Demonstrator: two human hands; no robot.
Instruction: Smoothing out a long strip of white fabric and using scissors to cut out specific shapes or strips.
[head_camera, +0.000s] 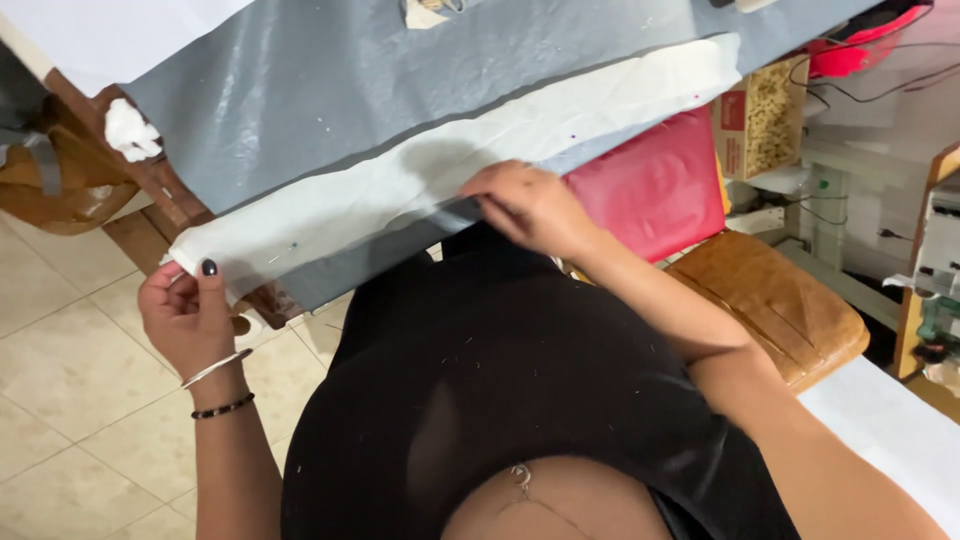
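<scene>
**Keeping the white strip flat and even along the grey cloth**

The long white fabric strip (450, 165) runs between our two hands and on past the right one, lying on the grey cloth (330, 90) that covers the table. Our left hand (185, 315) is closed on the strip's near end, thumb on top, pinching it at the table corner. Our right hand (530, 205) lies partly open, fingers curled down and pressing the strip's lower edge where it meets the grey; we cannot tell whether it pinches anything underneath.

To do this well, we judge it best to hold light tension from the left end while the right fingers smooth outward, so no ripple gets trapped. Small pins (292, 243) show in the strip, so we should slide carefully around them.

Just beyond the right hand sits a red cushion (655, 185), and farther out a cardboard box (765, 115); below the left hand is the tiled floor (70, 400).
</scene>
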